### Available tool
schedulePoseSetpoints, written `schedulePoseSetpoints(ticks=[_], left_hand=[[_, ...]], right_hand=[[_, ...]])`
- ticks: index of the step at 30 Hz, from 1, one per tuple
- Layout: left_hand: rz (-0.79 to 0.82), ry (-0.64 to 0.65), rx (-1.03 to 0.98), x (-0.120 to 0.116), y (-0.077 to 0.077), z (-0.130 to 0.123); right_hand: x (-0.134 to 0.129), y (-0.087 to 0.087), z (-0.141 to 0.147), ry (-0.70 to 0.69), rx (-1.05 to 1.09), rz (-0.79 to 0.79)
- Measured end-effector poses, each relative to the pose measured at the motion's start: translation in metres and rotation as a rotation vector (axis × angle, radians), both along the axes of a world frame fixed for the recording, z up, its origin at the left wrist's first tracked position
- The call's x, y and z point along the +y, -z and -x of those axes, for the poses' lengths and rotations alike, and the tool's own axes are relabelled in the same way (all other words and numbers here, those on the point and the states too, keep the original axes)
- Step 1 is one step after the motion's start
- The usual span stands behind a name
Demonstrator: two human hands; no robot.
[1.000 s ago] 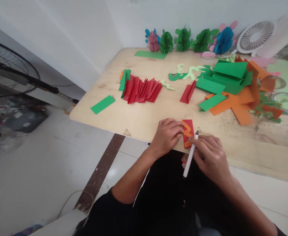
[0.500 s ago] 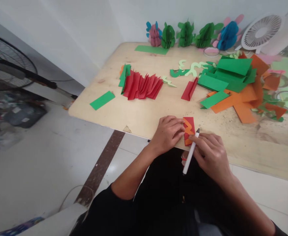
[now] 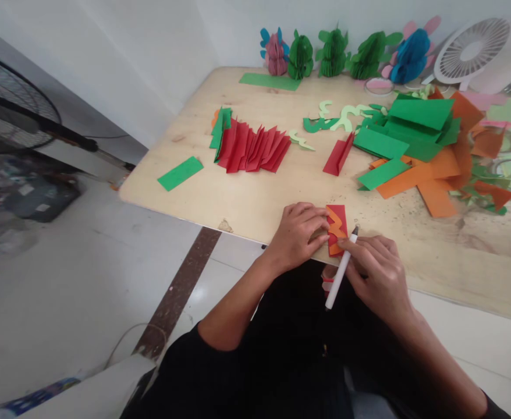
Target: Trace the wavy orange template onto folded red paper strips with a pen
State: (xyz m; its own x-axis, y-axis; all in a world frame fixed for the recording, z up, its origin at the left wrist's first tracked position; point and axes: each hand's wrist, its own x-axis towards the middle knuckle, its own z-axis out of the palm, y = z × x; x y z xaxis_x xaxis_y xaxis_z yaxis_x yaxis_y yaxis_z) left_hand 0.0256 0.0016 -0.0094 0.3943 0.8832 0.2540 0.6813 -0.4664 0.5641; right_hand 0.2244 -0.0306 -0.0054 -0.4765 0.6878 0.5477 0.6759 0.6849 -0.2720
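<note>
A small red paper piece lies at the table's front edge with an orange wavy cutout on top of it. My left hand rests beside them, its fingertips on the cutout's left side, with the fingers spread a little and nothing gripped. My right hand is closed on a white pen, whose dark tip points up and away; one fingertip touches the lower part of the orange cutout. Folded red papers stand in a row farther back, and one folded red piece sits beyond my hands.
Green papers and orange papers are heaped at the right. Honeycomb paper figures and a small white fan line the wall. A green strip lies near the left edge, and pale green cutouts lie mid-table.
The camera view has shifted slightly. Both hands, the pen and the orange cutout keep nearly the same positions relative to each other.
</note>
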Motion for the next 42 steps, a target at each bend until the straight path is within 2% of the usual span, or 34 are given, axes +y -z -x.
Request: schedulePoseSetpoints(ticks=[11,21,42], left_hand=[[-0.027,0.017,-0.009,-0.0012,0.0015,0.0002],[-0.012,0.022,0.034,-0.0008,0.0025,0.0004],[0.018,0.028,0.006,-0.0008,0.0005,0.0008]], right_hand=[[-0.0008,0.0004,-0.0007,-0.044,0.019,0.018],[-0.0023,0.0032,-0.0050,0.135,0.059,0.068],[-0.0012,0.0034,-0.0021,0.133,0.008,0.022]])
